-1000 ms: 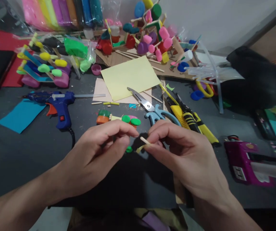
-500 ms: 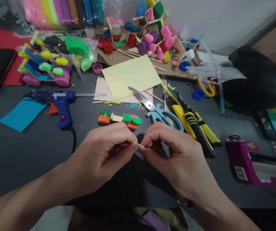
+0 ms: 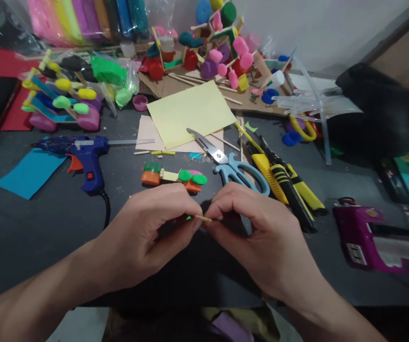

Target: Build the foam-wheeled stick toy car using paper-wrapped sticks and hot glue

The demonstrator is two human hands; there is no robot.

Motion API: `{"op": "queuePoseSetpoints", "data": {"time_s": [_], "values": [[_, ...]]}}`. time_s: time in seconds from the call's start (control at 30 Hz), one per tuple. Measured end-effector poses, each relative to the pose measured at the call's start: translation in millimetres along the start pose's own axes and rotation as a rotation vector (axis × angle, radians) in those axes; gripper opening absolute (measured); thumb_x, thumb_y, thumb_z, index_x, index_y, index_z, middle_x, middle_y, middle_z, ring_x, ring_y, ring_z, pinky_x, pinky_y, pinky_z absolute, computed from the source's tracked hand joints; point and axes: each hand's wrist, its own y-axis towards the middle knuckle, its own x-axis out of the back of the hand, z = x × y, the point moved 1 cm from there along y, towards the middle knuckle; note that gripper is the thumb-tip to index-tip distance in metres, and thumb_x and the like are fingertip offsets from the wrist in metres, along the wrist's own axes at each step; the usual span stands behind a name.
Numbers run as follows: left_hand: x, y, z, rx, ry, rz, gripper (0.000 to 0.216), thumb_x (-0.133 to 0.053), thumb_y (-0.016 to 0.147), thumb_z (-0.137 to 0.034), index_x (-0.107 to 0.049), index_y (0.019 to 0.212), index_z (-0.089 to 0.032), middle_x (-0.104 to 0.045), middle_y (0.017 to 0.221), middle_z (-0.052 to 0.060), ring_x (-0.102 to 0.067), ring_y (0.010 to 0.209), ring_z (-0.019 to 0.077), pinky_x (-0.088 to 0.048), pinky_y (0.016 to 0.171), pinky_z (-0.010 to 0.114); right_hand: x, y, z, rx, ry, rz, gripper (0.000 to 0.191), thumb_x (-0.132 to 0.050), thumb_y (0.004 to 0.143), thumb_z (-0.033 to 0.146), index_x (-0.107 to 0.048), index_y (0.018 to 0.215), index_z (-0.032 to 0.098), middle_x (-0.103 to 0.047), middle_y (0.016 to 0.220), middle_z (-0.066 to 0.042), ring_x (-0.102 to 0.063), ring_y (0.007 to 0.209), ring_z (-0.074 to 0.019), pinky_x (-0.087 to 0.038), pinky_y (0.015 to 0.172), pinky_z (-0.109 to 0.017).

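Between my fingertips is a short, thin wooden stick (image 3: pixel 203 218), pale and nearly level. My left hand (image 3: pixel 161 223) pinches its left part, and a small bit of green shows beside those fingers. On its right end, the fingers of my right hand (image 3: pixel 254 228) are closed. Just beyond my hands lies a small toy car (image 3: pixel 172 176) with orange and green wheels and green oval pieces. Light-blue scissors (image 3: pixel 226 164) rest partly open behind my right hand, their blades on yellow paper (image 3: pixel 192 114).
A blue glue gun (image 3: pixel 90 152) lies at left on blue paper (image 3: pixel 29 175). Yellow-black cutters and pliers (image 3: pixel 290 194) are right of the scissors, with a purple device (image 3: pixel 357 232) farther right. Colourful toy models (image 3: pixel 62 104) and packs of clay (image 3: pixel 90 19) line the back.
The view has shifted slightly. More of the wooden stick shows between my fingertips, and a green bit has come into sight by my left fingers. Both hands keep their pinch.
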Motion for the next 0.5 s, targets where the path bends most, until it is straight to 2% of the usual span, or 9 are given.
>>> {"op": "queuePoseSetpoints", "data": {"time_s": [0.1,0.23,0.5], "values": [[-0.7,-0.3,0.0,0.020,0.025,-0.007,0.011,-0.059,0.096,-0.017,-0.064,0.087,-0.019,-0.058,0.076,-0.002,-0.054,0.071,0.0121,-0.042,0.065,0.025,-0.5,0.0,-1.1,0.050,-0.094,-0.010,0.022,-0.066,0.085,0.001,-0.061,0.076,0.020,-0.062,0.075,0.001,-0.056,0.068,-0.0122,-0.042,0.059,-0.024],[-0.9,-0.7,0.5,0.041,0.048,-0.019,0.021,-0.053,0.100,-0.016,-0.062,0.081,-0.018,-0.057,0.074,-0.003,-0.053,0.068,0.0100,-0.041,0.065,0.024,-2.5,-0.3,-0.3,0.120,-0.163,-0.032,0.023,-0.062,0.087,0.000,-0.060,0.075,0.019,-0.061,0.074,0.001,-0.057,0.069,-0.0131,-0.043,0.061,-0.026],[-2.1,-0.9,1.3,0.057,-0.017,-0.049,0.018,-0.056,0.099,-0.011,-0.063,0.084,-0.018,-0.061,0.077,-0.005,-0.057,0.070,0.0072,-0.042,0.065,0.020,-1.3,-1.5,-0.2,0.063,-0.086,-0.035,0.021,-0.067,0.087,0.002,-0.061,0.077,0.020,-0.061,0.075,0.002,-0.057,0.067,-0.0118,-0.042,0.059,-0.024]]}}
